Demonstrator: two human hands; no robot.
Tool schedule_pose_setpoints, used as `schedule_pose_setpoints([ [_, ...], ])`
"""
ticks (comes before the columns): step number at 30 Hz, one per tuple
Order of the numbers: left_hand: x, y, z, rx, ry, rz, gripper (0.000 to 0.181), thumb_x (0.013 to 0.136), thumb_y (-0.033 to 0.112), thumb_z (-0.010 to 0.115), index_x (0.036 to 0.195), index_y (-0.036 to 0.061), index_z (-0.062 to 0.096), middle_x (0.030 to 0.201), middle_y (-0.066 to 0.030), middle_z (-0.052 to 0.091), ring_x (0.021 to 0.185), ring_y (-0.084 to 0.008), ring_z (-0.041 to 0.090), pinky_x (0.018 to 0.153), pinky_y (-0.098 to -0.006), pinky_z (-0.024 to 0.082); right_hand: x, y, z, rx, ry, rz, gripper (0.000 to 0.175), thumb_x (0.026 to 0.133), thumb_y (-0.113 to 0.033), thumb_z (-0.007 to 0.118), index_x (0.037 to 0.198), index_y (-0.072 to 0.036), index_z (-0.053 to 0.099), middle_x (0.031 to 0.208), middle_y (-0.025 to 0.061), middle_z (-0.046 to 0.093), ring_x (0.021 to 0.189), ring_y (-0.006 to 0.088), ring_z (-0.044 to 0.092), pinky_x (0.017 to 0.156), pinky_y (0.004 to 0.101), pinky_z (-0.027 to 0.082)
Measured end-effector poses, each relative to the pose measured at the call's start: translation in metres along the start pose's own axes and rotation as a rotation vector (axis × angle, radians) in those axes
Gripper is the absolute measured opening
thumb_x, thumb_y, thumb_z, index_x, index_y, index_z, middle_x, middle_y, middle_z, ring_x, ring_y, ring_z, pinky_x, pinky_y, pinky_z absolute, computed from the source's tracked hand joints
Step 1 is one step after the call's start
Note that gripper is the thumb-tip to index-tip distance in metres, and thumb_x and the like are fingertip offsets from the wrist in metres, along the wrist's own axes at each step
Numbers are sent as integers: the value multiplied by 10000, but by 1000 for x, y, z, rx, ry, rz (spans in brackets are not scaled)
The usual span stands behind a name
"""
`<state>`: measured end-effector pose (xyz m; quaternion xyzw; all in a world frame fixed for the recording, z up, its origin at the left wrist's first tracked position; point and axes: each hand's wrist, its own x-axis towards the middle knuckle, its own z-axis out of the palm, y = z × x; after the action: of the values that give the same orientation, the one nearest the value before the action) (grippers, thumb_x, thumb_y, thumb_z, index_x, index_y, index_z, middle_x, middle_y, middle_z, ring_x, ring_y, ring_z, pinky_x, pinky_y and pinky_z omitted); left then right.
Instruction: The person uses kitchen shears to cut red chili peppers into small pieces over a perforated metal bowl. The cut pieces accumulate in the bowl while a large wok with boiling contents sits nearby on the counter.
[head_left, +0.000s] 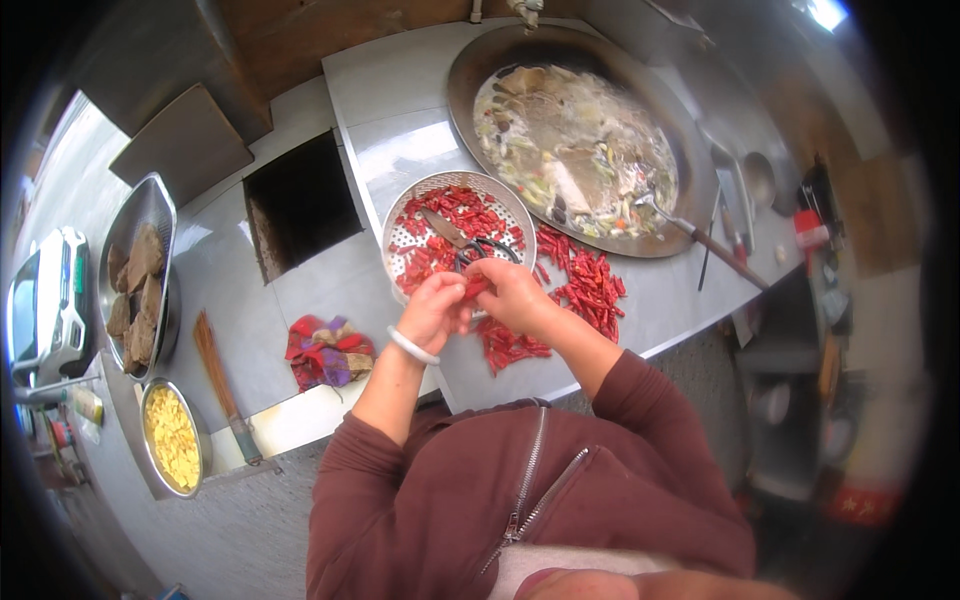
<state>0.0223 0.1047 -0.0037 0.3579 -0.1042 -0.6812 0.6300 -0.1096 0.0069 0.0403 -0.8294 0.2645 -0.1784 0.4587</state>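
My left hand (436, 306) and my right hand (511, 291) meet over the near rim of a perforated metal colander (399, 202). Between their fingers is a small piece of dried red chili (475, 286), pinched mainly by the right; the fingers partly cover it. Cut dried chilies (457, 202) lie spread in the colander. Across them rest scissors (450, 231) with black handles, the blades pointing to the far left. Whole dried red chilies (592, 289) are heaped on the counter beside and under my right forearm. A white bangle (412, 346) circles my left wrist.
A large wok (469, 112) of steaming broth is set into the tiled counter (390, 94), a wooden-handled ladle (697, 234) leaning in it. Leftward are a square opening (304, 206), a crumpled cloth (328, 349), a whisk brush (221, 375), a bowl of yellow pieces (172, 439) and a basket of brown chunks (142, 281).
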Motion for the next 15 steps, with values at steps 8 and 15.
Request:
schedule_pose_setpoints([
  [8, 7, 7, -17, -118, 175, 132, 128, 852, 63, 526, 978, 76, 511, 785, -55, 591, 627, -155, 605, 522, -292, 539, 22, 36, 7, -819, -23, 134, 219, 703, -155, 617, 870, -24, 559, 833, 160, 595, 830, 327, 601, 725, 411, 490],
  [15, 8, 12, -20, -28, 352, 322, 131, 850, 37, 523, 974, 47, 480, 761, -75, 589, 623, -162, 618, 526, -299, 557, 47, 52, 24, -833, -167, 389, 294, 673, -197, 645, 893, -10, 591, 911, 192, 612, 843, 313, 622, 748, 388, 501],
])
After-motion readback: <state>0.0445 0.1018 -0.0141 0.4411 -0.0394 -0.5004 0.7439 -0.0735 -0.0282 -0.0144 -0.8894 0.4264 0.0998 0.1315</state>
